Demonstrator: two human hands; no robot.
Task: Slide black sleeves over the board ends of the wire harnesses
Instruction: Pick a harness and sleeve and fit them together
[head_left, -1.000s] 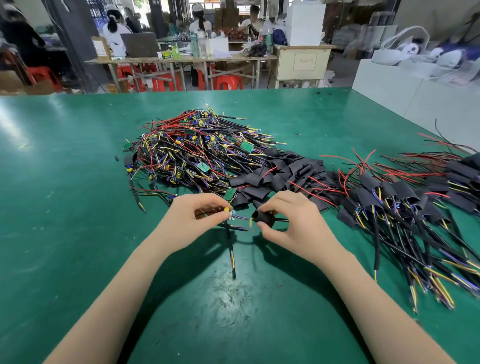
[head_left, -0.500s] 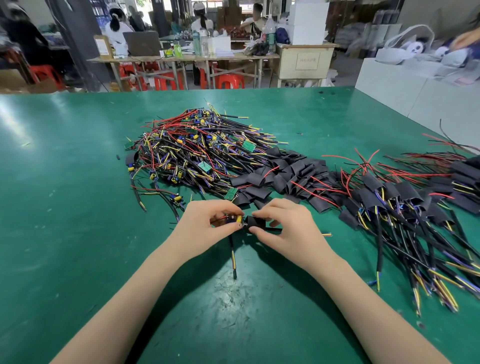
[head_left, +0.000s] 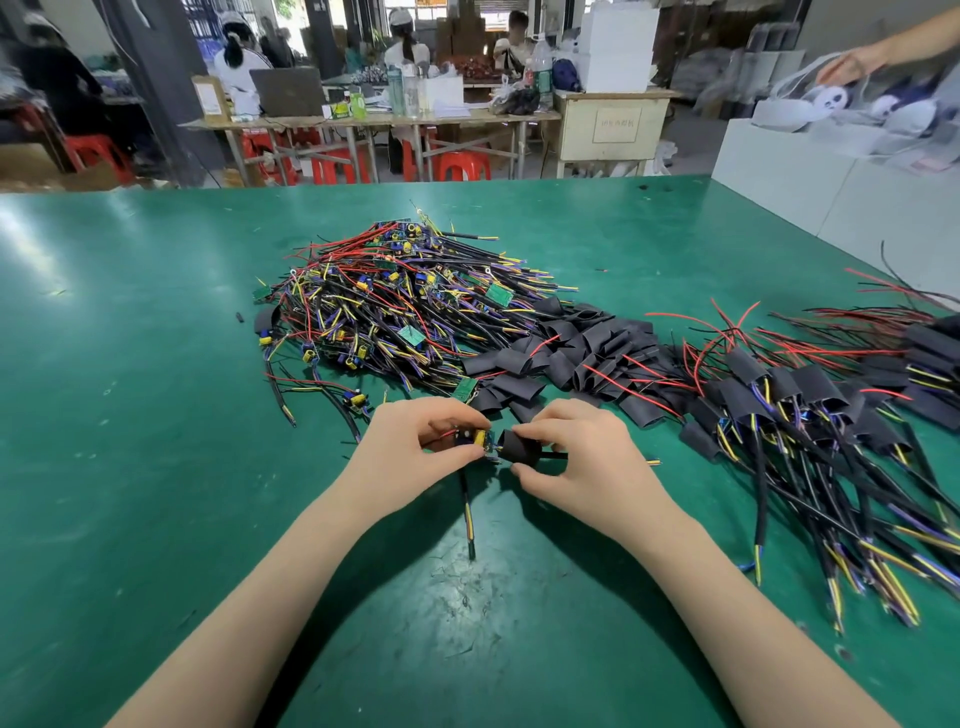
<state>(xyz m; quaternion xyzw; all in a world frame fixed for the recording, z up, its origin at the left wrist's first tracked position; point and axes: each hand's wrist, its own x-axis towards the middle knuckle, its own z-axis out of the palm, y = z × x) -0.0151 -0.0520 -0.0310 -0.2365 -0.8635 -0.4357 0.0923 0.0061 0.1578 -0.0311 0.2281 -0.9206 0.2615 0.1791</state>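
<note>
My left hand (head_left: 410, 449) pinches the board end of one wire harness (head_left: 475, 438), a small board with a yellow part; its black cable (head_left: 467, 512) trails toward me on the table. My right hand (head_left: 574, 452) holds a black sleeve (head_left: 517, 447) with its open mouth facing the board, just right of it. Harness wires run through the sleeve and stick out past my right hand. Behind my hands lies a pile of bare harnesses (head_left: 395, 312), a heap of loose black sleeves (head_left: 576, 348), and, at right, a spread of sleeved harnesses (head_left: 810, 415).
Everything lies on a green table (head_left: 156, 441). White boxes (head_left: 831, 176) stand at its far right edge, where another person's hand (head_left: 852, 62) reaches over white items. Beyond the table are workbenches, red stools and seated people.
My hands drew together and shifted slightly away from me. The sleeve slid left along the wires and now sits right at the board end.
</note>
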